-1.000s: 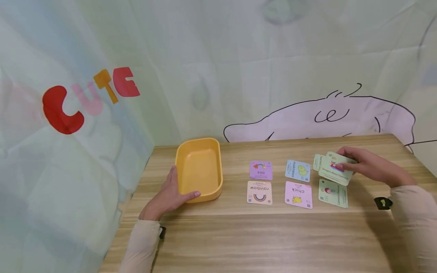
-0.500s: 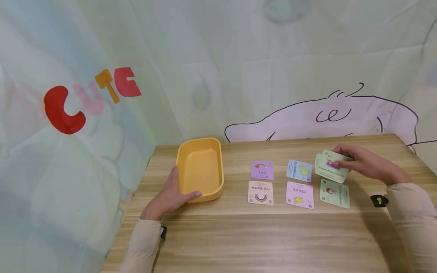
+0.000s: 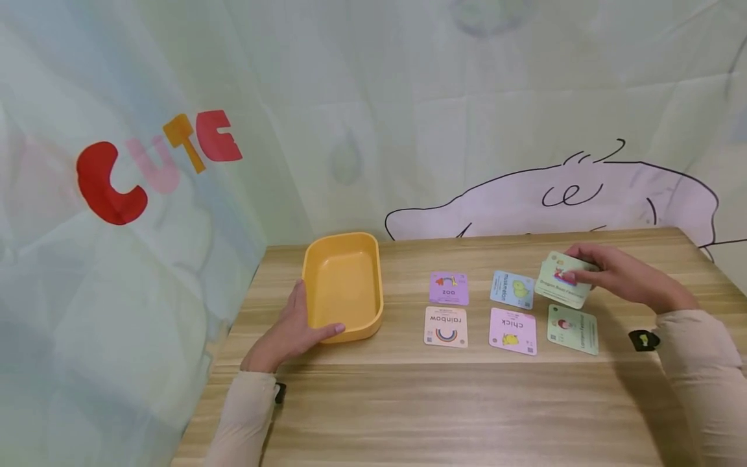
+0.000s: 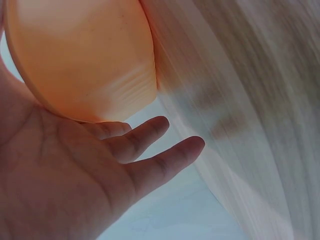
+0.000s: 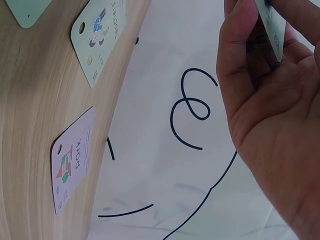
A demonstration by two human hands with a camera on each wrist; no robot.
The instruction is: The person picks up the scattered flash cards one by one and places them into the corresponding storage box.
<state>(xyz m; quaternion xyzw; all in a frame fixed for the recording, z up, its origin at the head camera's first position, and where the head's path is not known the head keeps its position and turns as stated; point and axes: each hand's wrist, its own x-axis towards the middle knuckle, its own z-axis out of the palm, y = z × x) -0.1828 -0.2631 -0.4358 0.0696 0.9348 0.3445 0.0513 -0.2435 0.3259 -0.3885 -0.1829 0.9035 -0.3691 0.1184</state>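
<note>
My right hand pinches a light-green Dragon Boat Festival card between thumb and fingers. In the right wrist view that card shows nearly edge-on. It overlaps a green teachers card, mostly hidden in the head view. Just in front lies a green Lantern Festival card. At left, my left hand rests against a yellow tray, its thumb at the front rim. The left wrist view shows the fingers fairly straight beside the tray's outer wall; the thumb is out of sight there.
Left of the green cards lie a blue muskmelon card, a pink chick card, a purple zoo card and a rainbow card. A purple park card shows in the right wrist view. Printed cloth hangs behind the wooden table.
My right hand has shifted slightly left with the Dragon Boat Festival card, which covers more of the teachers card. The left hand and tray keep their place.
</note>
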